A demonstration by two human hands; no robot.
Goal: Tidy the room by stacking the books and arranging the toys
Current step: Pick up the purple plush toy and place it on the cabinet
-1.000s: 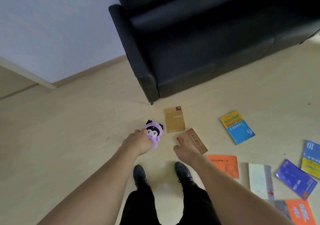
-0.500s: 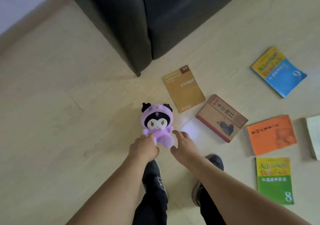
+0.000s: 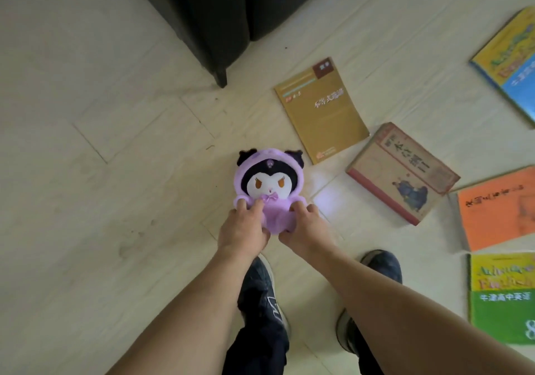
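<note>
Gripping: purple plush toy (image 3: 267,189) is held at its lower body by both hands.
Left hand (image 3: 241,228): fingers curled round the toy's left side.
Right hand (image 3: 304,227): fingers curled round its right side.
Toy position: upright on the floor (image 3: 101,230), facing the camera, just ahead of dark shoes (image 3: 263,290).
Books: mustard book (image 3: 321,111) and thick tan book (image 3: 402,172) lie flat to the right; orange book (image 3: 498,209) and green book (image 3: 502,296) farther right.
Sofa (image 3: 220,13): black, beyond the toy.
</note>
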